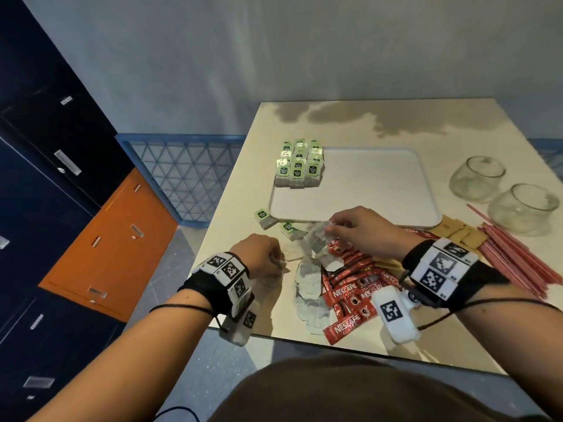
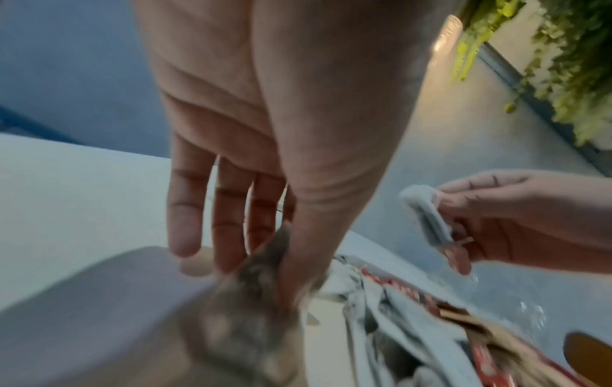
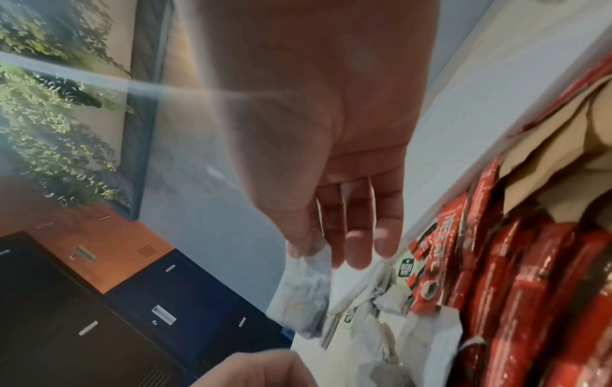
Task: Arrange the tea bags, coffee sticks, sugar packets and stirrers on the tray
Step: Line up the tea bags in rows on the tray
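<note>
Both hands work low over the near edge of the table. That cream table is the biggest thing here; on it sits one white tray, its far left corner carrying a block of tea bags in three columns of three rows, nine green tags showing, though any stacked beneath cannot be counted. Two upturned glass bowls stand right of the tray. Beside them lies a sheaf of red stirrers, too many and too thin to count. Nearer in, a heap of red coffee sticks, roughly eight or more and overlapping, rests against a loose pile of tea bags whose number cannot be told. Some brown sugar packets, about four visible, lie between sticks and stirrers. Two tagged tea bags lie singly just off the tray's near left corner.

Left hand pinches one tea bag between thumb and fingers, the other fingers straight. Right hand pinches a second tea bag by its top between thumb and forefinger, hanging above the pile.
</note>
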The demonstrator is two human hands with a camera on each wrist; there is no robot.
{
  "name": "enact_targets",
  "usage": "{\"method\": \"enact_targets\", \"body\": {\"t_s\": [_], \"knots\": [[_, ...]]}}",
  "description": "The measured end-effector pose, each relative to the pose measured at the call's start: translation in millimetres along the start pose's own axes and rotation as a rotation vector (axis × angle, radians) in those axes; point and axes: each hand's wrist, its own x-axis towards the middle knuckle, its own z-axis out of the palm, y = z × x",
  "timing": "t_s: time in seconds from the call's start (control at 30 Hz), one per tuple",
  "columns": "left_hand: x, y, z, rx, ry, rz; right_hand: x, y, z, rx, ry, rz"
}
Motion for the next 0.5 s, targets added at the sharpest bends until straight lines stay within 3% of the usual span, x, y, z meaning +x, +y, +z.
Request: {"method": "enact_targets", "body": {"t_s": [0.1, 0.17, 0.23, 0.37, 0.5], "knots": [[6.4, 0.8, -0.9, -0.452, 0.210, -0.070, -7.0, -4.8, -1.7, 0.121, -0.048, -0.024], [5.9, 12.3, -1.6, -0.850, 0.245, -0.097, -8.1, -7.1, 1.1, 0.292, -0.052, -0.020], [7.5, 22.8, -1.6, -1.091, 0.232, -0.122, -6.8, -7.1, 4.4, 0.404, -0.026, -0.018], [10.0, 40.5, -1.8, -1.259, 0.176, -0.094, -4.2, -7.5, 9.1, 0.439, 0.025, 0.012], [11.6, 48.8, 1.5, -1.259, 0.176, -0.086, -3.0, -0.5, 8.8, 0.362, 0.126, 0.047]]}}
